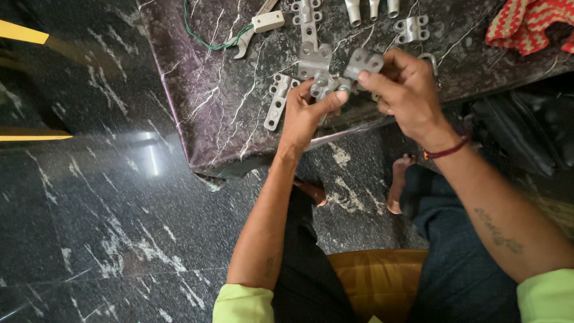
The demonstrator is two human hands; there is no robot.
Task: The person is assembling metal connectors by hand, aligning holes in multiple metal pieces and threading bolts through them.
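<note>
My left hand (306, 112) pinches a grey metal clamp assembly (329, 84) with bolts, held just above the near edge of a dark marbled table (215, 101). My right hand (403, 93) grips a grey metal clamp plate (363, 61) against the same assembly from the right. A red thread band sits on my right wrist. More grey clamp pieces lie on the table: a long holed strip (276, 101) left of my left hand, a stacked bracket (311, 36) behind it, and a small clamp (411, 29) farther back.
A spanner (250, 36) with a white block and a green wire (206, 36) lie at the table's back left. Grey tubular lugs (372, 8) stand at the back. A red-and-white cloth (526, 24) lies at the right corner. Dark polished floor surrounds my bare feet.
</note>
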